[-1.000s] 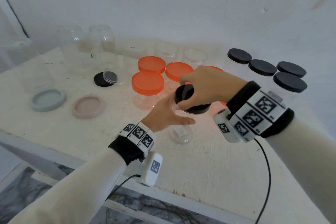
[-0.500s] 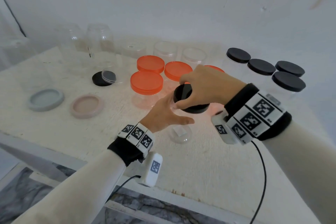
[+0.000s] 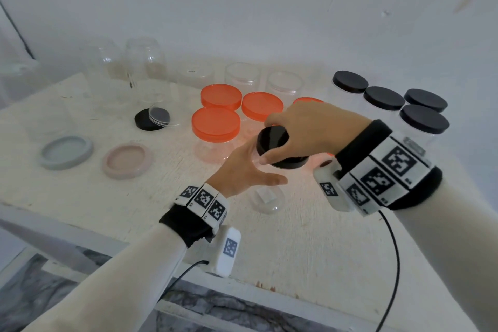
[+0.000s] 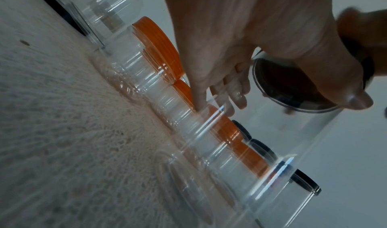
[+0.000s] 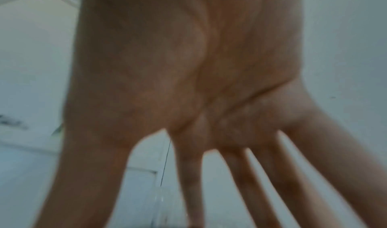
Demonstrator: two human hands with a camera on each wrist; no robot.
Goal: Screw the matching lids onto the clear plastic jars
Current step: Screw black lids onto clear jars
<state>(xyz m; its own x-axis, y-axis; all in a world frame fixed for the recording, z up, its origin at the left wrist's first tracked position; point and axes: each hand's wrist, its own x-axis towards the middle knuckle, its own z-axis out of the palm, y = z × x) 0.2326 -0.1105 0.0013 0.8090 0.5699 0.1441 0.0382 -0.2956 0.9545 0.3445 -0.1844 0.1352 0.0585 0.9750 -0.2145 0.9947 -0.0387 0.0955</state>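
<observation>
A clear plastic jar (image 3: 266,198) stands upright on the white table (image 3: 296,245), near the middle. My left hand (image 3: 249,171) wraps round its side, thumb toward me. A black lid (image 3: 273,143) sits on the jar's mouth, and my right hand (image 3: 310,129) grips its rim from above with thumb and fingers. In the left wrist view my left hand (image 4: 230,49) curls round the clear wall, and the black lid (image 4: 293,85) shows through it. The right wrist view is blurred and shows only my right hand (image 5: 188,82) with its fingers spread downward.
Orange-lidded jars (image 3: 215,124) stand just behind my hands. Black-lidded jars (image 3: 423,118) stand at the right. Open clear jars (image 3: 242,75) line the back wall. A loose black lid (image 3: 145,121), a grey lid (image 3: 66,152) and a pink lid (image 3: 126,160) lie at the left.
Both hands stay on the jar and its black lid in the same spot. Only a slight shift of the right hand shows.
</observation>
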